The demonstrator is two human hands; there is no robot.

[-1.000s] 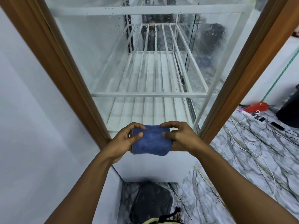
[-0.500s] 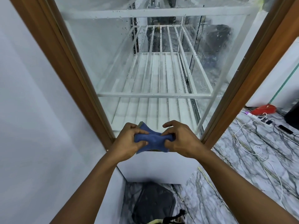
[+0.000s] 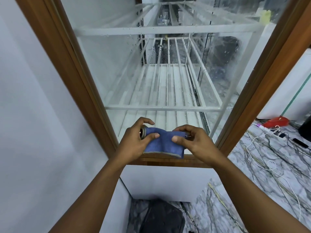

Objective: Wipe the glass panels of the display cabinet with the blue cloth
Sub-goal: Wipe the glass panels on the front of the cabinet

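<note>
Both hands, left (image 3: 134, 143) and right (image 3: 193, 142), are pinching the folded cloth (image 3: 164, 143) low before the cabinet (image 3: 80, 91); its glass (image 3: 117, 64) is showing droplets, so wiping seems mostly ahead

Head camera looks forward and down, close to the display cabinet (image 3: 165, 81).

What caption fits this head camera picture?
Both hands, left and right, hold a blue cloth before the wet glass cabinet.
</note>
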